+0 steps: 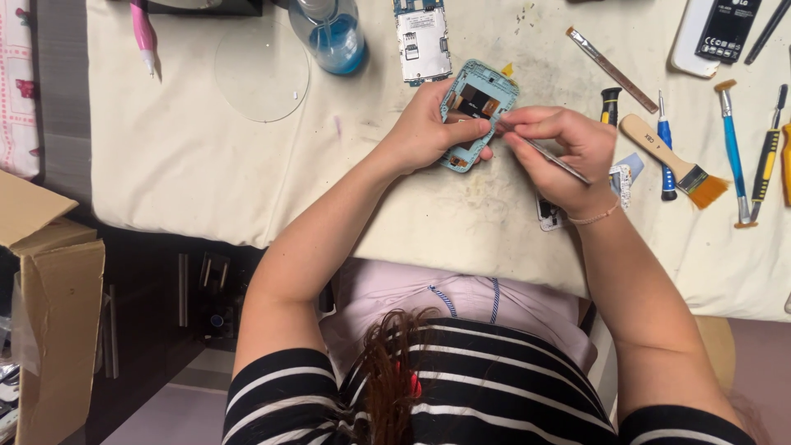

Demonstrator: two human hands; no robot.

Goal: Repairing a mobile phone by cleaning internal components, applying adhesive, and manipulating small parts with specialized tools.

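Gripping the upright phone frame [476,111], left hand [428,132]; right hand [568,152] pinches seemingly metal tweezers [556,161].

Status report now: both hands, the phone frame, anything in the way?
Left hand grips blue phone frame. Right hand holds thin metal tool at its edge. Nothing blocking.

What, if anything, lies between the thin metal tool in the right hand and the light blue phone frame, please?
Nothing visible does. The right hand holds the thin metal tool with its tip at the edge of the light blue phone frame, which the left hand grips above the cloth-covered table.
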